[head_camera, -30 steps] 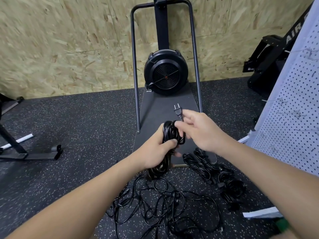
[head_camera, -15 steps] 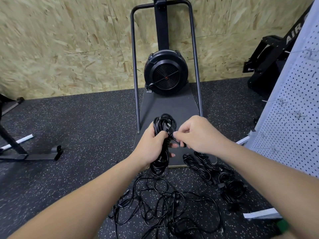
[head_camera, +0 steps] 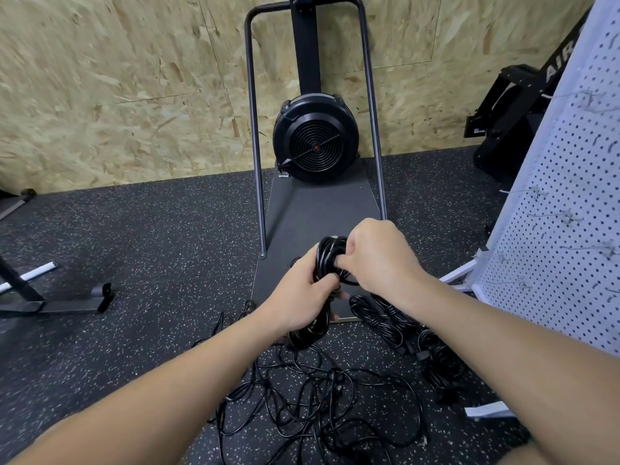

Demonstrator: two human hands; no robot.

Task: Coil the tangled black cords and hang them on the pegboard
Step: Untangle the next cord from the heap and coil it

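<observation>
Fingers of my left hand (head_camera: 302, 297) curl round the middle of a coiled black cord (head_camera: 327, 263), which stands up out of my fist and hangs below it. My right hand (head_camera: 372, 256) grips the coil's top, fingertips (head_camera: 340, 262) tucked against its loops. I count one coil held, two wound bundles (head_camera: 396, 323) on the floor to the right, and one loose tangle (head_camera: 318, 397) below my wrists. Flooring is dark speckled rubber (head_camera: 151, 246). A white pegboard (head_camera: 570, 229) stands right, a black fan machine (head_camera: 315, 142) ahead against chipboard wall (head_camera: 117, 78).
</observation>
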